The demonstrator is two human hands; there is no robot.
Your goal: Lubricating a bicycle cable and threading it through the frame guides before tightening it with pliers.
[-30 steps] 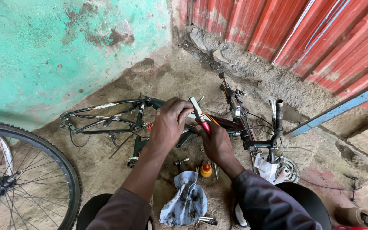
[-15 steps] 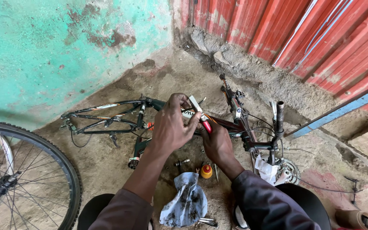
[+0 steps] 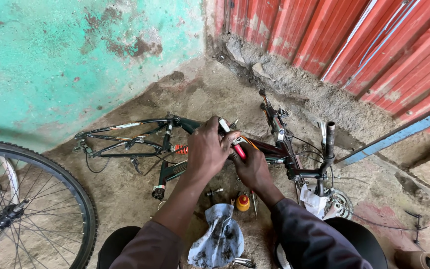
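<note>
A dark wheelless bicycle frame (image 3: 125, 144) lies on the dirt floor in front of me. My left hand (image 3: 208, 149) is closed over the middle of the frame, holding a light-coloured tool handle that sticks up past the fingers. My right hand (image 3: 251, 167) grips a red-handled tool (image 3: 239, 151) against the same spot on the frame. The part under both hands is hidden by my fingers. The handlebar and stem (image 3: 319, 159) lie to the right of my hands.
A spoked bicycle wheel (image 3: 26, 209) stands at the lower left. A dirty cloth (image 3: 220, 239), a small orange bottle (image 3: 243, 202) and loose small parts lie near my knees. A green wall is on the left and red corrugated sheeting on the right.
My left hand has shifted slightly right along the frame and closed more tightly over the tool. The right hand has stayed in place with the red-handled tool.
</note>
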